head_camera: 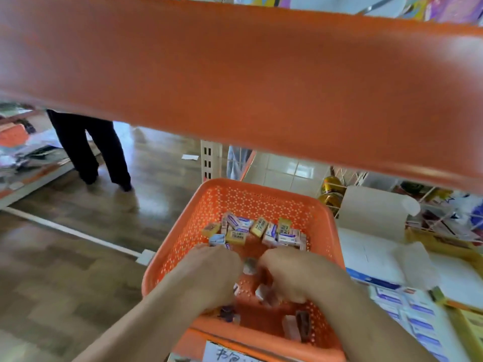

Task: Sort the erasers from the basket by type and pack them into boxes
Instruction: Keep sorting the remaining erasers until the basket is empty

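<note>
While both hands are down inside the orange basket (261, 202), a heap of wrapped erasers (257, 231) lies against its far wall, yellow ones (236, 236) mixed with blue-and-white ones (286, 237). A few loose pieces (298, 326) sit by the near rim. The left hand (209, 273) and right hand (295, 275) are side by side in the middle of the basket, backs up and fingers curled under. Blur hides the fingertips, so I cannot tell whether either grip holds an eraser. To the right, on the worktop, a box (376, 282) holds rows of blue-and-white erasers (418, 322), and a pale cardboard box (373, 212) stands behind it. An orange shelf edge (235, 74) hangs low across the top of the view, close above the basket. To the left the wooden floor (65, 257) lies open, with a person in dark trousers (86, 145) standing well apart.
</note>
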`<act>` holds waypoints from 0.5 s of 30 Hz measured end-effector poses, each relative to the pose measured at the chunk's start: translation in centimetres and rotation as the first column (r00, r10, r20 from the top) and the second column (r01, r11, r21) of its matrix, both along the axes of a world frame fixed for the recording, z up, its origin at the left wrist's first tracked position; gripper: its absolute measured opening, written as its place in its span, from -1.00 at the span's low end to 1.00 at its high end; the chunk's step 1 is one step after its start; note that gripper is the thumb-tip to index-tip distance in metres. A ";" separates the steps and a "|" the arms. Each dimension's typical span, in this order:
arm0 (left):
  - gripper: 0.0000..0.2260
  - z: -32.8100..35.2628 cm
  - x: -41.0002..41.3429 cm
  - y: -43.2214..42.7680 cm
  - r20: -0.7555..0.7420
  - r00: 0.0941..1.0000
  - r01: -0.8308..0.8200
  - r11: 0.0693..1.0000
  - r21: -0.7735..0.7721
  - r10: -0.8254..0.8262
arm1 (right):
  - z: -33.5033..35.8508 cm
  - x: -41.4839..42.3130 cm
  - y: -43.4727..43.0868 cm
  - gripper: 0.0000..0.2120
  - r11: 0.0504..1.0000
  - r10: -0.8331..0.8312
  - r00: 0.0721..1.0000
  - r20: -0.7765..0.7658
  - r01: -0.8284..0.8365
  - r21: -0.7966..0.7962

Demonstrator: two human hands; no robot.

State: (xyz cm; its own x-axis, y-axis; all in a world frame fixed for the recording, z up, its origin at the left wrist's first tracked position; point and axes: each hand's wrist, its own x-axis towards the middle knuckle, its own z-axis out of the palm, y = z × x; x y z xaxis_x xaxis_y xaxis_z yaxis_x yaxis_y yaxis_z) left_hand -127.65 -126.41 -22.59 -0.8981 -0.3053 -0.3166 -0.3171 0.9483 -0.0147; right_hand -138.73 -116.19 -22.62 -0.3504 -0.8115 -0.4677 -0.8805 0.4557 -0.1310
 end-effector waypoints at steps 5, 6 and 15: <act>-0.83 0.2 0.2 0.5 -0.021 0.999 -0.039 0.996 0.078 0.041 | 0.2 0.0 0.6 -0.79 0.998 -0.046 0.999 -0.028 0.045 -0.041; -0.84 0.3 0.3 0.5 -0.028 0.999 -0.036 0.994 0.108 0.040 | 0.2 0.1 0.7 -0.79 0.998 -0.045 0.998 -0.035 0.043 -0.051; -0.79 -0.3 0.2 0.0 0.017 0.999 -0.030 0.996 0.090 0.028 | 0.4 0.1 1.0 -0.81 0.972 -0.063 0.995 0.080 0.079 -0.223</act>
